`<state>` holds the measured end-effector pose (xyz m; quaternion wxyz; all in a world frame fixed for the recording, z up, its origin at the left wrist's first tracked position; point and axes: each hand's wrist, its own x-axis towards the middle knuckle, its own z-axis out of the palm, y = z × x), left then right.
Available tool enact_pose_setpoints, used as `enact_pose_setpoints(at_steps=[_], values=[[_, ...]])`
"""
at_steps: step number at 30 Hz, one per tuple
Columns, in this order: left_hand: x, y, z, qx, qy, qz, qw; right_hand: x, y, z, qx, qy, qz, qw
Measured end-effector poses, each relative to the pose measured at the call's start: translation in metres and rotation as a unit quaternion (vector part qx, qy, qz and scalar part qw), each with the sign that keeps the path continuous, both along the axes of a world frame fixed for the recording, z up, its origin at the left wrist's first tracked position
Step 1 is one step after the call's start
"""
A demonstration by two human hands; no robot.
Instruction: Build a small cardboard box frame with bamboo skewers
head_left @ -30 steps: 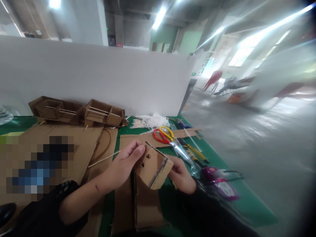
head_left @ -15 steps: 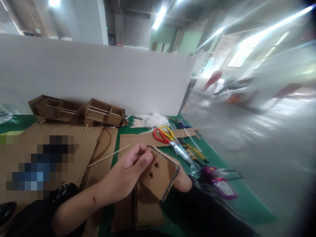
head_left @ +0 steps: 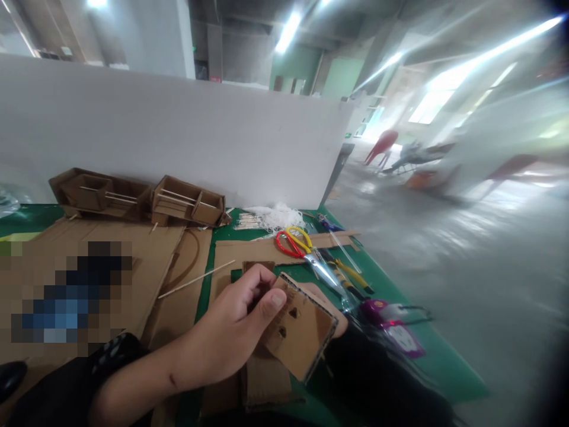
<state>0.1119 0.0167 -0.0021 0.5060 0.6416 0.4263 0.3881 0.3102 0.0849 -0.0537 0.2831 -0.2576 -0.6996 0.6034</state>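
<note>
A small cardboard piece with two punched holes and dark cut edges is tilted up in front of me. My left hand pinches its upper left edge, thumb on the near face and fingers curled behind. My right hand is behind the same piece, at its right side; its fingers are hidden, so I cannot tell how it grips. Below lies another folded cardboard strip. Just beyond the hands rest scissors with one red and one yellow handle.
Two cardboard boxes with sticks across them stand by the white partition. White strings, yellow-handled pliers, a purple-cased item and a thin stick lie on the green table. Large cardboard sheets cover the left.
Both hands and the cardboard piece have shifted slightly right and down. A bit of cardboard behind my left hand has come into view.
</note>
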Motion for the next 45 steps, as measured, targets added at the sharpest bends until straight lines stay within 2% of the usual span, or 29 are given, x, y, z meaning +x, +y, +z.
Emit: enact_pose_setpoints(at_steps=[3,8,14,18,23,25,28,34,41,45], values=[[0.001,0.000,0.000,0.000,-0.004,-0.001,1.000,0.001,-0.001,-0.001,-0.039,0.015,-0.008,0.999],[0.003,0.001,-0.004,0.001,-0.014,-0.001,1.000,0.002,-0.004,0.006,-0.084,0.016,-0.009,0.996],[0.004,0.002,-0.004,-0.025,-0.049,-0.014,0.998,0.003,-0.004,0.005,-0.099,0.030,-0.029,0.994],[0.004,0.003,-0.003,-0.024,-0.060,-0.009,0.998,0.006,0.000,0.000,-0.061,0.043,-0.031,0.997],[0.004,0.004,-0.004,-0.006,-0.046,0.005,0.999,0.011,0.005,-0.003,0.080,0.053,-0.073,0.993],[0.004,0.004,-0.004,-0.003,-0.042,0.007,0.999,0.012,0.005,-0.003,0.103,0.058,-0.068,0.991],[0.004,0.004,-0.006,-0.006,-0.043,0.003,0.999,0.012,0.004,-0.006,0.075,0.072,-0.072,0.992],[0.004,0.007,-0.007,0.015,-0.003,0.014,1.000,0.011,0.003,-0.016,0.006,0.130,-0.143,0.981],[0.006,0.008,-0.006,-0.039,-0.052,-0.011,0.998,0.009,0.006,-0.016,-0.027,0.158,-0.117,0.980],[0.006,0.008,-0.004,-0.038,-0.056,-0.011,0.998,0.009,0.007,-0.016,-0.046,0.158,-0.115,0.980]])
